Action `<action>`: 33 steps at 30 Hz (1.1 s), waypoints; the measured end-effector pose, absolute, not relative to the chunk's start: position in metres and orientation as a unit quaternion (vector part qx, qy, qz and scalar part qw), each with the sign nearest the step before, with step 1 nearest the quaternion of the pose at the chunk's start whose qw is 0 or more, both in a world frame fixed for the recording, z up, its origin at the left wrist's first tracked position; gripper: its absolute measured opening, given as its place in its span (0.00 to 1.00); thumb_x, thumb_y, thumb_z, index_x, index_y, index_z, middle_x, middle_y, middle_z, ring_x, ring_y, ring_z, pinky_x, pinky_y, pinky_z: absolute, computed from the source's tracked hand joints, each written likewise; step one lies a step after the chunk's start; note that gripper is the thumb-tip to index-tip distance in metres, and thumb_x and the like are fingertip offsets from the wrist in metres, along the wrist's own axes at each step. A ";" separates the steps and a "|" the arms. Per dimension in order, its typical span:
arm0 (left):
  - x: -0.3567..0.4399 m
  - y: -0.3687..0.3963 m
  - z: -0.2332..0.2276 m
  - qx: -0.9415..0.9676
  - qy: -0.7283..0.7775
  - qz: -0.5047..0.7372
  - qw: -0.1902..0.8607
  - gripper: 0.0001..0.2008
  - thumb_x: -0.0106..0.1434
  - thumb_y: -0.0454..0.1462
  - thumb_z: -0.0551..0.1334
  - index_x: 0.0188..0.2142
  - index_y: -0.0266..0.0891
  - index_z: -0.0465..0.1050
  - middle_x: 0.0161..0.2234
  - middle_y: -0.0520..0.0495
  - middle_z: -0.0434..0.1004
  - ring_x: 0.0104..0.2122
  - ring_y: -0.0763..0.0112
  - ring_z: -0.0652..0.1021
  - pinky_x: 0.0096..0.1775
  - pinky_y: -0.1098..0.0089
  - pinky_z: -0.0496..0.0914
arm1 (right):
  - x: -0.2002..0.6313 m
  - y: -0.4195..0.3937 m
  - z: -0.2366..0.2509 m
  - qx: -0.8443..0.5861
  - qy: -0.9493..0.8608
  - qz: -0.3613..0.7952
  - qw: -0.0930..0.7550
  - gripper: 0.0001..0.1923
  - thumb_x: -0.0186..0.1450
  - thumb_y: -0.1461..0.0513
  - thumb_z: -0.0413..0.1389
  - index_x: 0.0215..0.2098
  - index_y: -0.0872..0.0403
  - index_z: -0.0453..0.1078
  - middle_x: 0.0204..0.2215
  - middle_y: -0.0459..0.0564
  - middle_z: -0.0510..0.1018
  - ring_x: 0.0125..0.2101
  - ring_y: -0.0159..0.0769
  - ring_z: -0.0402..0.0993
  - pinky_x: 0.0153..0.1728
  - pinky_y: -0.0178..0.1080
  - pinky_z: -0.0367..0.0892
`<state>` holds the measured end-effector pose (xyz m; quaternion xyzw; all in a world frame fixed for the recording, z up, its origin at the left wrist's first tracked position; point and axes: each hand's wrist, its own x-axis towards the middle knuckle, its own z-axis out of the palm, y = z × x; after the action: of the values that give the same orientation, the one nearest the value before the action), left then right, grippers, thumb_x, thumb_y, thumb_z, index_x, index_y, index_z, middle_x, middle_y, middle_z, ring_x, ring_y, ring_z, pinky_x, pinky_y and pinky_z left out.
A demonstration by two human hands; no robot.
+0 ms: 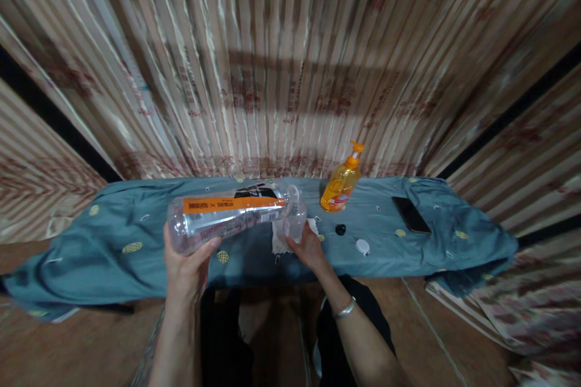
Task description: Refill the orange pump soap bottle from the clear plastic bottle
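Observation:
A large clear plastic bottle with an orange and silver label lies tilted nearly level in my left hand, which grips it near its base. Its neck points right and meets the mouth of a small clear container. My right hand has its fingers closed around the lower part of that container. Under it, a white paper tissue lies on the cloth. Whether liquid passes between the two I cannot tell.
A pump bottle of orange liquid stands behind on the teal cloth. Right of my hands lie a black cap, a white cap and a dark phone. A striped curtain hangs behind.

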<state>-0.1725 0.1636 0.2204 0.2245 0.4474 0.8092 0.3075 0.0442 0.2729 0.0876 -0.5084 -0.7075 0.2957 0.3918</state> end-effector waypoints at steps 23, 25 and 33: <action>-0.172 0.163 0.223 0.222 0.455 0.806 0.306 0.44 0.31 0.33 0.80 0.52 0.46 0.75 0.44 0.50 0.78 0.41 0.65 0.78 0.48 0.64 0.74 | 0.044 0.273 0.088 -0.508 -0.716 0.287 0.384 0.30 0.62 0.59 0.63 0.60 0.55 0.65 0.51 0.59 0.82 0.51 0.51 0.81 0.52 0.50 0.76; -0.173 0.163 0.223 0.217 0.457 0.807 0.306 0.45 0.30 0.33 0.80 0.52 0.45 0.74 0.44 0.50 0.78 0.41 0.66 0.78 0.48 0.64 0.73 | 0.044 0.273 0.087 -0.510 -0.717 0.281 0.384 0.30 0.62 0.59 0.62 0.60 0.55 0.65 0.51 0.59 0.82 0.50 0.52 0.81 0.51 0.51 0.76; -0.173 0.163 0.221 0.225 0.458 0.806 0.300 0.41 0.31 0.33 0.80 0.49 0.44 0.75 0.43 0.50 0.78 0.41 0.64 0.78 0.50 0.60 0.73 | 0.045 0.273 0.086 -0.505 -0.716 0.288 0.387 0.29 0.62 0.57 0.62 0.60 0.54 0.64 0.50 0.58 0.82 0.50 0.51 0.82 0.51 0.51 0.76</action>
<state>-0.1726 0.1632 0.2213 0.2250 0.4579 0.8061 0.2997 0.0447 0.2730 0.0855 -0.5052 -0.7155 0.2877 0.3874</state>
